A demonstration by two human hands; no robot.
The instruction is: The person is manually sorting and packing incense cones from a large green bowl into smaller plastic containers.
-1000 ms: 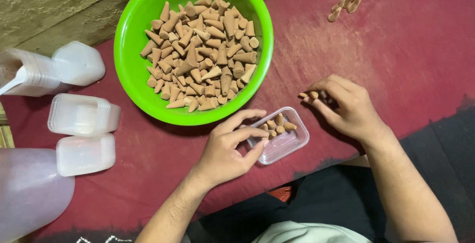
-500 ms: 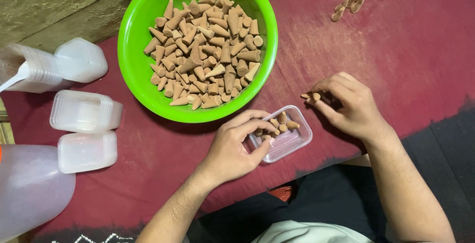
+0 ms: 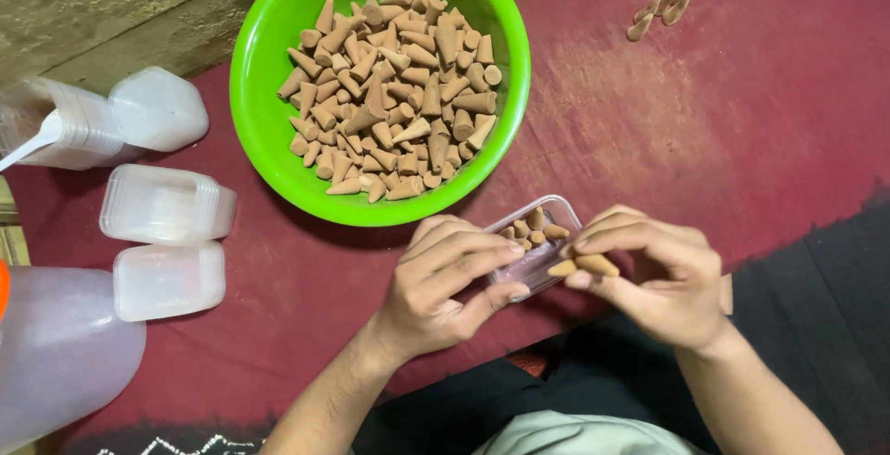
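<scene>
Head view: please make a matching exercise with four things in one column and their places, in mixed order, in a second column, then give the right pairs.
Things:
1. green bowl
2. small clear box
3. loose cones
4. stacked white lids

Places:
A. on the red mat at the far right, apart from the rest
B. at the left edge, beside a pale jug
C. between the left hand and the right hand
D. at top centre, full of tan cones

Pairs: 1-D, 2-C, 3-A, 4-B
</scene>
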